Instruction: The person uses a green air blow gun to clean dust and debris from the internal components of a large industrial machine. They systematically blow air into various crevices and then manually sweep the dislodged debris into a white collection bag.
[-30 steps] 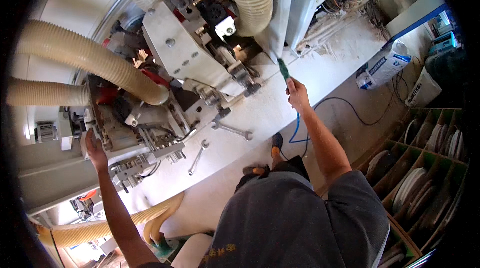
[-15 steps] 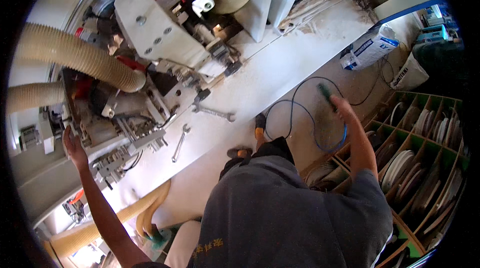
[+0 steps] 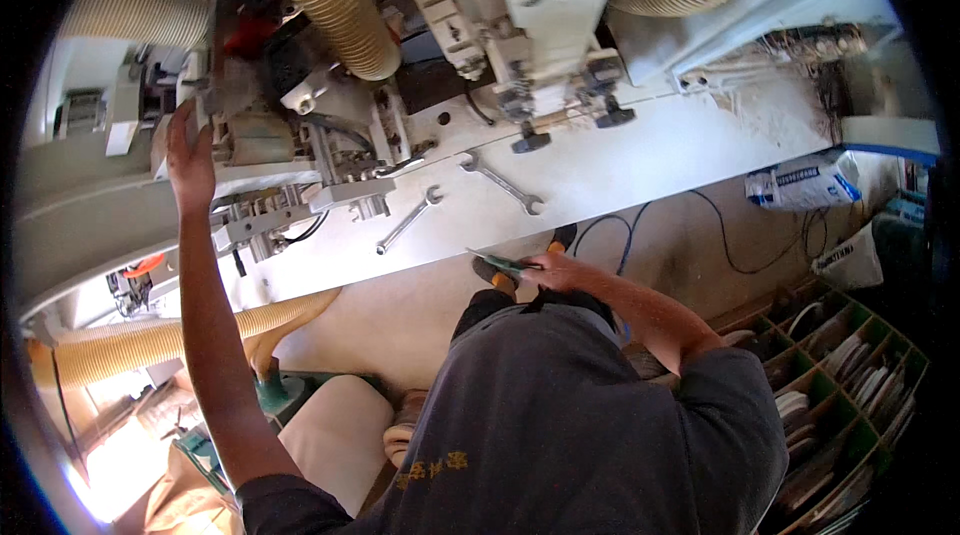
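Note:
My left hand (image 3: 190, 163) reaches far out to the left, its fingers stretched and lying against a pale part of the machine (image 3: 270, 140); nothing shows in its grasp. In front of my waist, my right hand (image 3: 560, 273) is closed round a green air blow gun (image 3: 507, 263), whose thin tip points left. My fingers cover much of its body, and any joint with the hose is hidden. Two metal wrenches lie apart on the white machine bed: one wrench (image 3: 408, 221) near the clamping units, another wrench (image 3: 503, 184) to its right.
Ribbed dust hoses (image 3: 335, 10) run over the machine, and another ribbed hose (image 3: 130, 345) passes low at the left. A dark-blue air hose (image 3: 628, 240) loops on the floor. A divided wooden rack (image 3: 850, 375) of rolled strips stands at right, near a white sack (image 3: 805, 182).
My right hand has swung in from the far right to my waist, carrying the air blow gun. The view has turned, and my left hand sits higher along the machine's left part.

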### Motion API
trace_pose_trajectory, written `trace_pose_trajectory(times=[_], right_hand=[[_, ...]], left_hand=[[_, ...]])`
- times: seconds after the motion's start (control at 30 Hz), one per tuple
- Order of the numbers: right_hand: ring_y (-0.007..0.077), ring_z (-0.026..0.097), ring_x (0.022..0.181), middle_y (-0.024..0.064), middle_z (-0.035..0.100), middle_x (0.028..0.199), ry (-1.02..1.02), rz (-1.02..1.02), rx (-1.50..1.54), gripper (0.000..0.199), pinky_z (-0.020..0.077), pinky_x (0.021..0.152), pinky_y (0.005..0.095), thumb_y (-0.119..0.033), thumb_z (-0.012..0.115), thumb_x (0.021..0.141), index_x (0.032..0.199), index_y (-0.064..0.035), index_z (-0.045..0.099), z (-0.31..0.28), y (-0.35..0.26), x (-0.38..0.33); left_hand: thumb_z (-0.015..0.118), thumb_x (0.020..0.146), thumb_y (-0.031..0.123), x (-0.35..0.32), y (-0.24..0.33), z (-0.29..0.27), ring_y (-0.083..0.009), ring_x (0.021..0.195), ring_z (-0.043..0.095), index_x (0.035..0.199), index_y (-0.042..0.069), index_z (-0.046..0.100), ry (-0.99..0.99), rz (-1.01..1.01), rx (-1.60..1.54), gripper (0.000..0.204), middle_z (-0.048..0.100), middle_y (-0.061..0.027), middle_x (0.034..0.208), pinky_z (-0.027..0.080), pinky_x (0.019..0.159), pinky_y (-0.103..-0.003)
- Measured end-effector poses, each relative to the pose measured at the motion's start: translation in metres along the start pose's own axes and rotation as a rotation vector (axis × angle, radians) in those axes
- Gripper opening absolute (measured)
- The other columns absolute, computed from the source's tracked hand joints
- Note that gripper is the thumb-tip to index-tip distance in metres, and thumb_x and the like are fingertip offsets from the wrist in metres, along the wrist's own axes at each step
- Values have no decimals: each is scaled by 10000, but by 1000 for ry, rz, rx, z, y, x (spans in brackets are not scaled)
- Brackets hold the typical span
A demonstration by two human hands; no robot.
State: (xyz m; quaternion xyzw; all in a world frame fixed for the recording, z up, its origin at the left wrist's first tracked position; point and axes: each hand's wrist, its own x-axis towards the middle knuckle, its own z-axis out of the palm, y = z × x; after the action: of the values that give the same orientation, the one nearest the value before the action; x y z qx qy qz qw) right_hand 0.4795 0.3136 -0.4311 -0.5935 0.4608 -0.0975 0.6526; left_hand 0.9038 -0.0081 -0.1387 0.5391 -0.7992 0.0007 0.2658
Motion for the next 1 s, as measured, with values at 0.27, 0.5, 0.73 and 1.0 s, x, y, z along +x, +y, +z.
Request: trace_pose_trajectory(times=[0.27, 0.5, 0.73, 1.0], right_hand=[[132, 424, 402, 86, 541, 834, 306, 264, 639, 501, 323, 350, 284, -516, 480, 914, 1258, -153, 481, -36, -88, 241], [94, 382, 424, -2, 442, 600, 363, 339, 717, 323, 286, 380, 268, -512, 454, 907, 988, -214, 548, -28, -75, 366], [135, 440, 416, 29, 446, 585, 466, 173, 427, 315, 333, 367, 308, -432, 477, 916, 992, -137, 558, -28, -51, 395], [157, 471, 413, 36, 467, 564, 747, 254, 407, 322, 360, 350, 322, -395, 461, 931, 1151, -191, 577, -40, -80, 376]], left_hand=[[560, 825, 150, -5, 13, -9, -326, 1175, 480, 1236, 52, 516, 7, -53, 138, 425, 520, -175, 1253, 358, 1007, -411], [587, 801, 191, -4, 16, -5, -326, 1167, 481, 1139, 57, 588, 126, 12, 101, 364, 560, -143, 1203, 372, 1003, -404], [611, 742, 89, 0, 26, -9, -368, 1147, 487, 1094, -7, 569, 176, -32, 26, 367, 552, -207, 1162, 382, 999, -425], [612, 779, 164, -7, 22, -16, -366, 1092, 513, 1114, 48, 578, 185, 8, 77, 355, 575, -170, 1128, 407, 951, -434]])
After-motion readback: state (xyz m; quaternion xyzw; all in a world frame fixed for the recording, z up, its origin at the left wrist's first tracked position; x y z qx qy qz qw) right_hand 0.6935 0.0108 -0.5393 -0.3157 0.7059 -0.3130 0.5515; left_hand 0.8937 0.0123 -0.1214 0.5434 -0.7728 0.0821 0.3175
